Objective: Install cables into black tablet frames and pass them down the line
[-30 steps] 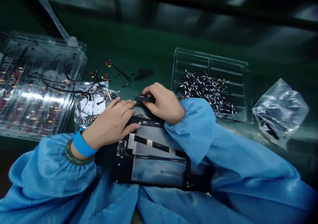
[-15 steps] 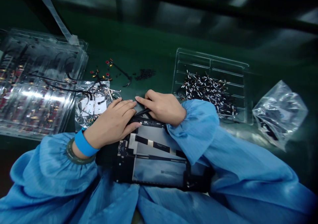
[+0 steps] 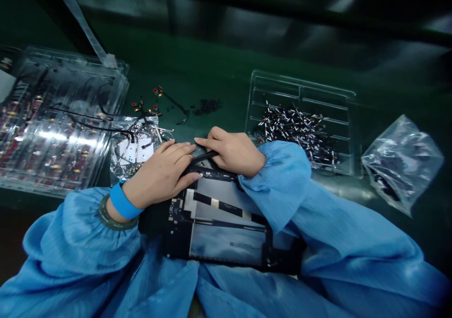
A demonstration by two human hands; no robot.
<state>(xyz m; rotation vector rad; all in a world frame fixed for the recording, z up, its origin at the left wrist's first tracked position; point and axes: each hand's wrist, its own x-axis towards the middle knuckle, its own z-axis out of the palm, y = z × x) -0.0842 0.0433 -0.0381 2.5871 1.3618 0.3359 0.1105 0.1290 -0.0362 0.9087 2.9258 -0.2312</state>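
Observation:
An opened flat device, black with silvery panels and dark strips, lies close to my body. My left hand rests over its upper left edge, the thumb along the edge and the fingers pressed together around part of the frame. From the right, my right hand is closed on a thin black tool, which slants down toward my left fingertips. The index finger of my right hand reaches to the left fingertips. What lies under the left fingers is hidden.
Stacked clear trays of small parts stand left, beside a plastic bag with cables. Loose connectors and small black pieces lie behind the hands. Right are a clear tray of small strips and a plastic bag.
The whole view has shifted slightly. Both hands keep nearly the same place on the device, and the black tool in my right hand shows a little more clearly.

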